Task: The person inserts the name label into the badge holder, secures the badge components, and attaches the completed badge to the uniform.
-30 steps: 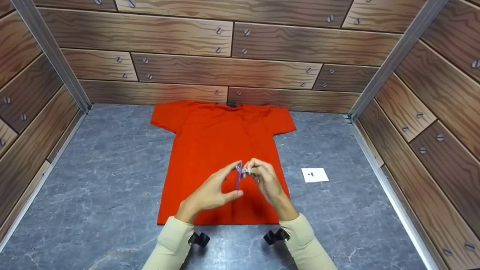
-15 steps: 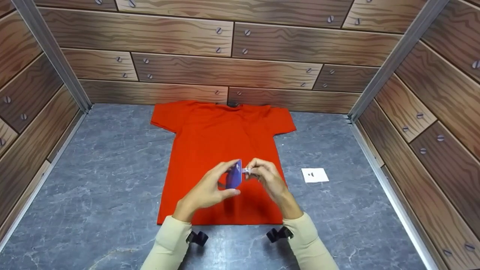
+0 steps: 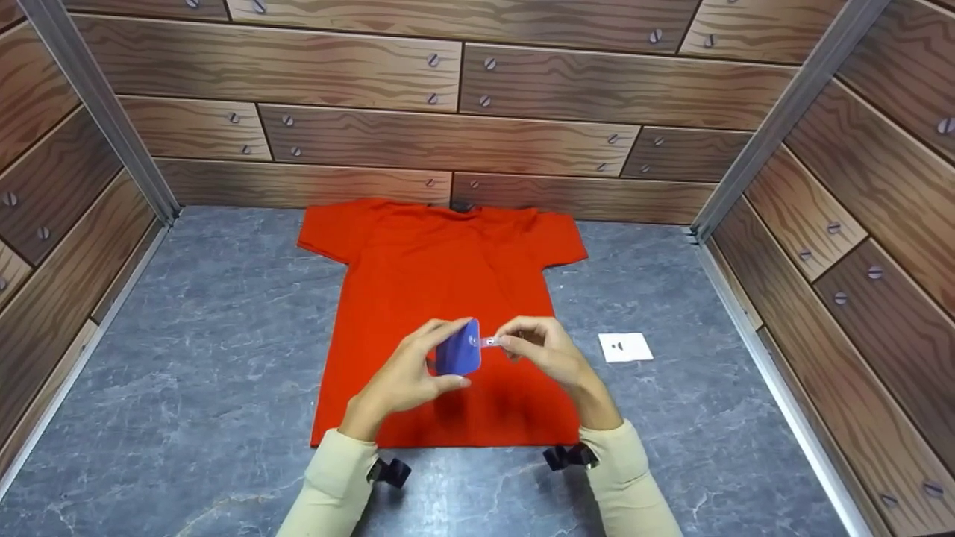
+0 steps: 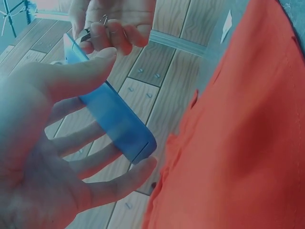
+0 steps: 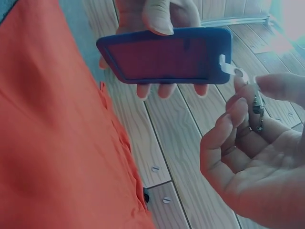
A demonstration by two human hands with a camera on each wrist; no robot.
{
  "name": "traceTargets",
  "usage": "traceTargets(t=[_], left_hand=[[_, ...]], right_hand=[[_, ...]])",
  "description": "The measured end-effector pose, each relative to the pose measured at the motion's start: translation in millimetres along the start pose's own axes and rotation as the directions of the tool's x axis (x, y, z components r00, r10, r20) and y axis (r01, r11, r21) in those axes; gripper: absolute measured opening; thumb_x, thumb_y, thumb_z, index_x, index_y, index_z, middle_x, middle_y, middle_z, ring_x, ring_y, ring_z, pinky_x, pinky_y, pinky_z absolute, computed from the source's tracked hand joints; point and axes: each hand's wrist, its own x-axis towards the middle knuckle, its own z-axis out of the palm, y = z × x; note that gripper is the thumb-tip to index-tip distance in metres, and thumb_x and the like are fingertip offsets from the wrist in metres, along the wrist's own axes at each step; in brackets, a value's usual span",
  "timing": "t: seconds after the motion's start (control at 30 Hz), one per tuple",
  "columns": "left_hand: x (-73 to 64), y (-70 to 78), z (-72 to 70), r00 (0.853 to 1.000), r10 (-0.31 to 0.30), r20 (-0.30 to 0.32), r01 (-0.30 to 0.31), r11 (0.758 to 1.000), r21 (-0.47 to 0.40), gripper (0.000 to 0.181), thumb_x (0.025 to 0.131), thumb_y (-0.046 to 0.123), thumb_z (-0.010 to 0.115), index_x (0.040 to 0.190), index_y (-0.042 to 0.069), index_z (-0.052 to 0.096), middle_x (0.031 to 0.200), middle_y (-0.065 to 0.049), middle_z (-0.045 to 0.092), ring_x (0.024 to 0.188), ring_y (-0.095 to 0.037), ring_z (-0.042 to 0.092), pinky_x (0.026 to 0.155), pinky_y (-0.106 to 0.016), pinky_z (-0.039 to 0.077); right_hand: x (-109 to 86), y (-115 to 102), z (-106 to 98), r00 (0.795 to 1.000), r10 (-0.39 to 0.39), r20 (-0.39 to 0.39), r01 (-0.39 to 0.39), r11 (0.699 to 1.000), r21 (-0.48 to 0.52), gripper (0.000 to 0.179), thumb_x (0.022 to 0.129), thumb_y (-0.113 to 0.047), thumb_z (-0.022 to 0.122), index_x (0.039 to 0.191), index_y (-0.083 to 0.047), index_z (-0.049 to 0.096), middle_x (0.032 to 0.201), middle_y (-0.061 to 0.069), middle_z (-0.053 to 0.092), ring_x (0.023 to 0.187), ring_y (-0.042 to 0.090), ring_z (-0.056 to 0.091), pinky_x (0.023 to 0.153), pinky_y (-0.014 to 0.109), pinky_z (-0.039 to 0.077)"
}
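A blue badge holder (image 3: 458, 350) with a clear window (image 5: 157, 57) is held up over a red T-shirt (image 3: 418, 276). My left hand (image 3: 406, 379) grips it by its edges, thumb on one long side and fingers on the other. A short clear strap (image 3: 489, 341) runs from a slot at the holder's end to my right hand (image 3: 550, 352). There, thumb and forefinger pinch the strap near a metal clip (image 5: 258, 106), which is partly hidden by the fingers. In the left wrist view, the holder (image 4: 116, 124) slants across the left fingers.
The T-shirt lies flat on the grey marbled table (image 3: 216, 335), its collar toward the back wall. A small white card (image 3: 625, 347) with a dark mark lies to the right of the shirt. Wood-patterned walls (image 3: 358, 138) enclose the back and both sides.
The badge holder has turned from nearly edge-on to show its blue face. My right hand has shifted slightly right, and more of the clear strap shows between the hands.
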Motion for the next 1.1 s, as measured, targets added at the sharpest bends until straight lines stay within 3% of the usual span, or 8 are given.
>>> traceTargets(t=[0.63,0.93,1.1], left_hand=[[-1.1,1.4,-3.2,0.999,-0.011,-0.035,0.013,0.998,0.06,0.081,0.083,0.014,0.087,0.153,0.03,0.049,0.14,-0.003,0.057,0.125,-0.028,0.056,0.099,-0.047,0.059],[-1.8,1.5,-6.0,0.999,-0.034,-0.039,0.038,0.995,0.091,0.08,0.084,0.017,0.087,0.153,0.029,0.049,0.14,-0.004,0.056,0.127,-0.029,0.056,0.097,-0.047,0.06],[-2.1,0.8,-6.8,0.997,-0.044,-0.058,0.051,0.991,0.125,0.08,0.082,0.015,0.088,0.152,0.029,0.051,0.139,-0.006,0.057,0.126,-0.032,0.056,0.098,-0.05,0.059]], right_hand=[[-1.0,2.1,-9.6,0.999,0.015,0.029,-0.013,0.998,-0.066,0.017,0.099,-0.005,0.064,0.104,0.01,0.07,0.076,-0.001,0.06,0.069,0.009,0.055,0.067,0.021,0.049],[-1.5,3.1,-13.9,0.999,0.052,-0.004,-0.052,0.994,-0.092,0.018,0.098,-0.008,0.066,0.106,0.008,0.071,0.076,0.0,0.06,0.068,0.021,0.056,0.068,0.025,0.052],[-1.4,3.8,-14.9,0.998,0.058,-0.008,-0.059,0.993,-0.099,0.018,0.098,-0.008,0.067,0.105,0.008,0.071,0.076,0.0,0.06,0.068,0.021,0.055,0.068,0.026,0.052]])
